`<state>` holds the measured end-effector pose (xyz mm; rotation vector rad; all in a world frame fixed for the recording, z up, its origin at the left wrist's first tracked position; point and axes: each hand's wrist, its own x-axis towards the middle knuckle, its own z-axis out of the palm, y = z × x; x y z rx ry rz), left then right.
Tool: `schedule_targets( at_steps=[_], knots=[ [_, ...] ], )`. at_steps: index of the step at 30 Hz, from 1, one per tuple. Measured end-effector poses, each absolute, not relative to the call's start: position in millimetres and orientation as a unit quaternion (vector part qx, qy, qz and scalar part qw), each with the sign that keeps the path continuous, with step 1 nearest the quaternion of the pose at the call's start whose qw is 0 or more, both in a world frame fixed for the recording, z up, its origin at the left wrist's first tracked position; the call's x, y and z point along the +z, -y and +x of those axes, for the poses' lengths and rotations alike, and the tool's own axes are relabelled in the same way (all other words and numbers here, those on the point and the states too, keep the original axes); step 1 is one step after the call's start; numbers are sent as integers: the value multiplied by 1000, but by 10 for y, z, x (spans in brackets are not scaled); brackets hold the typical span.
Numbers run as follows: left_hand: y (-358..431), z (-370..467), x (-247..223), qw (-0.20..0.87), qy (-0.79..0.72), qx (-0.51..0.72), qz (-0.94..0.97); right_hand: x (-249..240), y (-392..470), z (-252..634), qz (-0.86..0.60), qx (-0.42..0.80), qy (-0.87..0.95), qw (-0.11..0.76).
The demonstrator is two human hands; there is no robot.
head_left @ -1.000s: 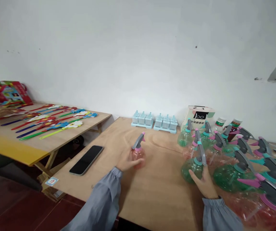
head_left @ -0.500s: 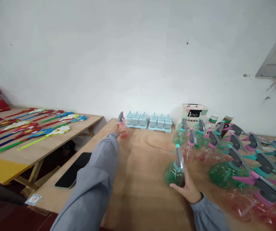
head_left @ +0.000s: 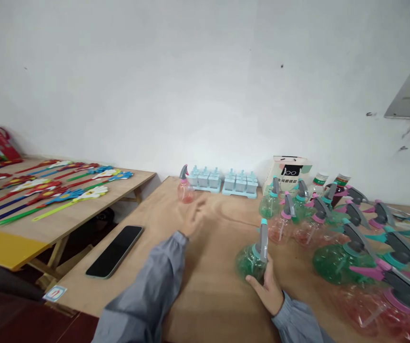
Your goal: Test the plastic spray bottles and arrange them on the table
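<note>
My right hand [head_left: 270, 290] is wrapped round the body of a green spray bottle [head_left: 251, 263] with a grey and turquoise trigger head. The bottle is upright, close to the tabletop. My left hand [head_left: 192, 219], a little blurred, is over the middle of the table with its fingers stretched out and nothing in them. Just beyond it, a pink spray bottle [head_left: 185, 191] stands alone near the table's back edge, apart from my fingers. To the right of my right hand, several green and pink spray bottles [head_left: 337, 262] stand close together.
Two light-blue popsicle molds [head_left: 240, 185] stand by the wall beside a printed carton [head_left: 289, 172] and capped bottles [head_left: 320, 181]. A black phone [head_left: 115, 251] lies at the left edge. Across a gap, another table [head_left: 22, 243] holds colourful hand-shaped clappers [head_left: 62, 197].
My left hand has let go of the pink spray bottle and drawn back toward me. My right hand has brought the green spray bottle slightly left and nearer.
</note>
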<state>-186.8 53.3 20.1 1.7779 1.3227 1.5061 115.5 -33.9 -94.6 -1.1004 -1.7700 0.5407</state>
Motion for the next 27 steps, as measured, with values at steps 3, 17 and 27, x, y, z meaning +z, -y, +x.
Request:
schedule_targets(
  at_steps=[3, 17, 27],
  knots=[
    [-93, -1286, 41, 341, -323, 444, 763, -971, 407, 1009, -438, 218, 738, 464],
    [6, -962, 158, 453, -368, 482, 653, -213, -84, 1521, -461, -53, 619, 633],
    [-92, -1156, 387, 657, -259, 457, 541, -462, -843, 1781, -540, -37, 602, 587]
  ],
)
